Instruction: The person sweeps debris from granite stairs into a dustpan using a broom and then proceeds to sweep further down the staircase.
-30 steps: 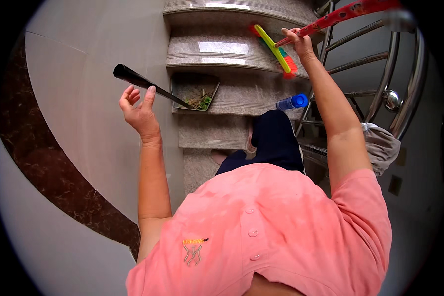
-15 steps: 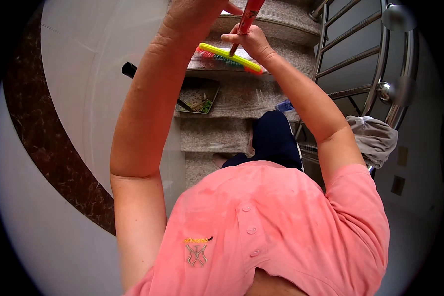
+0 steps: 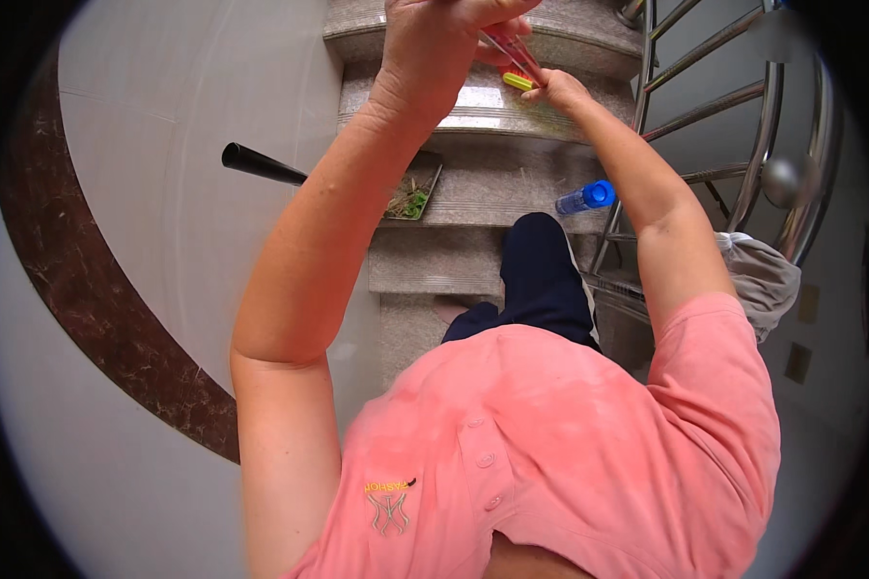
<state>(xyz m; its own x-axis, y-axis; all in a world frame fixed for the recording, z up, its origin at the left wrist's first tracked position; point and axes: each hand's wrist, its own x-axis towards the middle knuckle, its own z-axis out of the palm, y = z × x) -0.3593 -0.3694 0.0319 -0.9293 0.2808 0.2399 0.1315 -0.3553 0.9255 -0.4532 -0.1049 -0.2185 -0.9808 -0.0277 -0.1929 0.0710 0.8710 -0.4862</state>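
Observation:
I hold a broom with a red handle (image 3: 518, 56), slanting between my two hands above the stairs. My left hand (image 3: 436, 43), at the top edge, is closed round the upper part of the handle. Lower down, my right hand (image 3: 562, 94) grips it. Just past the right hand shows part of the yellow-green broom head (image 3: 518, 81) with reddish bristles, over a higher step; the rest of it is hidden. A dustpan (image 3: 427, 197) holding green leaves and dry debris rests on a step, partly behind my left forearm. Its black handle (image 3: 264, 164) sticks out to the left.
Speckled stone steps (image 3: 425, 261) rise ahead, with a pale wall (image 3: 174, 193) at left. A clear bottle with a blue cap (image 3: 586, 197) lies on a step near the metal railing (image 3: 772, 145). A greyish cloth (image 3: 758, 280) hangs at the railing. My dark-trousered leg (image 3: 546, 275) is on the stairs.
The broom head has moved right and farther up the picture, and less of it shows. Both hands have shifted right. More of the bottle and of the dustpan's handle is visible.

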